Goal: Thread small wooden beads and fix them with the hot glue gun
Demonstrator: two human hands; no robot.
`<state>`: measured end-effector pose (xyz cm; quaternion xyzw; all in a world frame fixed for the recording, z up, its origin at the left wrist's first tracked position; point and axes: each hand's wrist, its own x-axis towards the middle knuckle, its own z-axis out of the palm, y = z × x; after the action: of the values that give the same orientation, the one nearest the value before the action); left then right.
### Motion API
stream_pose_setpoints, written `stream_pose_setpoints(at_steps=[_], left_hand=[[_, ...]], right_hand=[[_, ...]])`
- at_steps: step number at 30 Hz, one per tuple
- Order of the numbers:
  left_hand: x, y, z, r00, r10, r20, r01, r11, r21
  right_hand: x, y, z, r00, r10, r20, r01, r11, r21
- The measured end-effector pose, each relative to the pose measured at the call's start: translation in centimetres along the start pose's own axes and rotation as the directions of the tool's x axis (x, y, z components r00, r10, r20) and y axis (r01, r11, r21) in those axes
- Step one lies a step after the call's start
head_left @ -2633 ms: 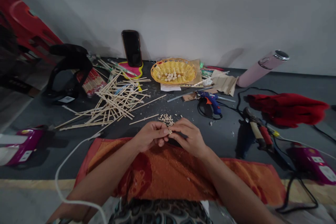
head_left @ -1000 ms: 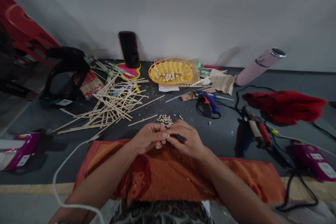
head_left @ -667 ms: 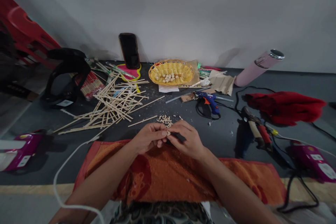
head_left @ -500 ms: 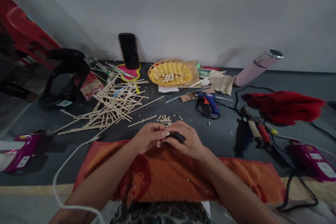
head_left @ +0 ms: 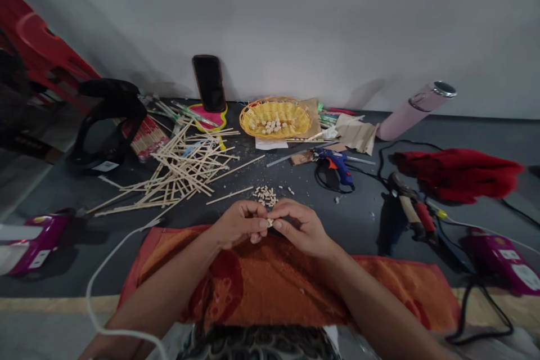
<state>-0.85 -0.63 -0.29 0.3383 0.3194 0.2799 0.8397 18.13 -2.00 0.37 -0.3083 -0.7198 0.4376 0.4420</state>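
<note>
My left hand and my right hand meet at the table's front edge, over an orange towel. Between their fingertips is a small pale wooden piece, pinched from both sides; its exact shape is partly hidden by the fingers. Just beyond the hands lies a little heap of short cut stick pieces. Farther back, a yellow woven basket has several small pale clusters in it.
To the left spreads a loose pile of thin wooden sticks. A blue glue gun, pliers, a red cloth and a pink flask are on the right. A phone leans against the wall. A white cable crosses at left.
My right hand's thumb and fingers have closed in, and the dark gap between them is gone. Both hands stay together around the small wooden piece.
</note>
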Motion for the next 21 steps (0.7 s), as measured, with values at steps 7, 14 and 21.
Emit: stream_pose_setpoints(at_steps=[7, 14, 21], left_hand=[[0.09, -0.07, -0.02, 1.000, 0.029, -0.013, -0.028, 0.999, 0.043], [0.00, 0.07, 0.07, 1.000, 0.013, 0.006, -0.013, 1.000, -0.024], [0.20, -0.03, 0.01, 0.999, -0.001, -0.032, -0.002, 0.998, -0.069]], right_hand=[[0.11, 0.16, 0.12, 1.000, 0.016, -0.007, -0.015, 0.998, 0.056], [-0.03, 0.19, 0.08, 0.997, 0.078, 0.004, -0.078, 0.991, 0.111], [0.10, 0.11, -0.06, 0.998, 0.018, -0.066, -0.022, 0.998, -0.052]])
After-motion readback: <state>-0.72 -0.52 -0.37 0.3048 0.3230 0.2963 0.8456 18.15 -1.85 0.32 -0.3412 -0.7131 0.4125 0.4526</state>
